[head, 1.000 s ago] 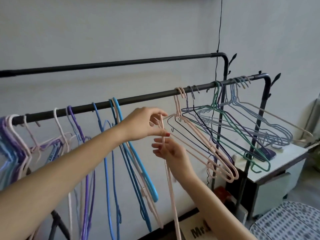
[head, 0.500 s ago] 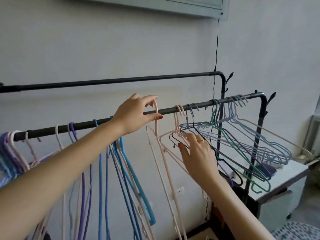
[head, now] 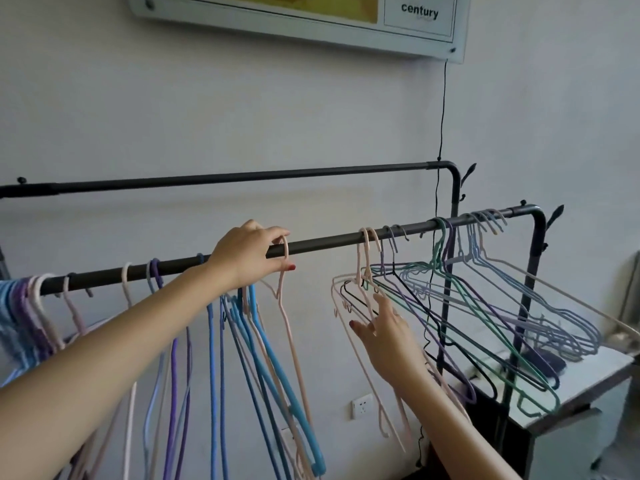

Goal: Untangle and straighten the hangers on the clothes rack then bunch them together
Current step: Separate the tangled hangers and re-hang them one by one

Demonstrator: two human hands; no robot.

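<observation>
A pink hanger (head: 289,327) is shown hooked over the front rail (head: 325,242) of the rack, its hook pinched between thumb and fingers of the left hand (head: 247,256). To its left, blue hangers (head: 263,348) and purple hangers (head: 173,368) are hung edge-on. To its right, a tangled cluster (head: 485,313) of pink, black, green, purple and grey hangers is splayed outward along the rail. The right hand (head: 384,336) is held with fingers spread, its fingertips touching the pink and black wires at the cluster's left edge. A bare back rail (head: 242,176) is seen behind. A pale wall (head: 242,109) carries a framed panel (head: 311,19) marked "century", a hanging black cord (head: 442,109) and a socket (head: 362,405). A grey cabinet (head: 585,379) is placed beneath the cluster's lower ends.
</observation>
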